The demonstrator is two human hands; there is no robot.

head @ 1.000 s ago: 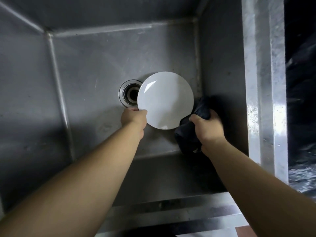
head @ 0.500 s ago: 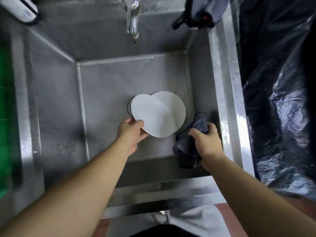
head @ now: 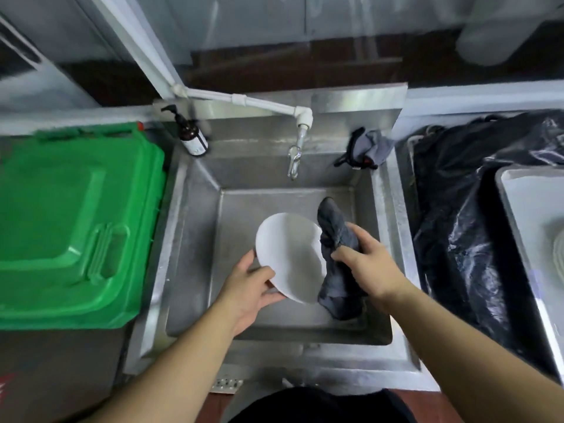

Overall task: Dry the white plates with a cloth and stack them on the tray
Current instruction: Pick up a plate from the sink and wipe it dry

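Observation:
A white plate (head: 290, 254) is held tilted above the steel sink (head: 195, 239). My left hand (head: 247, 288) grips its lower left rim, thumb on top and fingers underneath. My right hand (head: 366, 264) holds a dark grey cloth (head: 335, 257) bunched against the plate's right edge, and the cloth hangs down below the hand. At the far right a metal tray (head: 512, 215) lies on black plastic, with the pale edge of something round (head: 558, 254) on it, cut off by the frame.
A green bin lid (head: 70, 221) lies left of the sink. A tap (head: 294, 157) hangs over the basin's back, a brown pump bottle (head: 190, 135) at its left, another grey cloth (head: 366, 148) at the back right corner. Black plastic sheeting (head: 457, 224) covers the right counter.
My left hand has lifted a plate up out of the basin. My right hand has brought the cloth up against its right edge. The view has pulled back and up.

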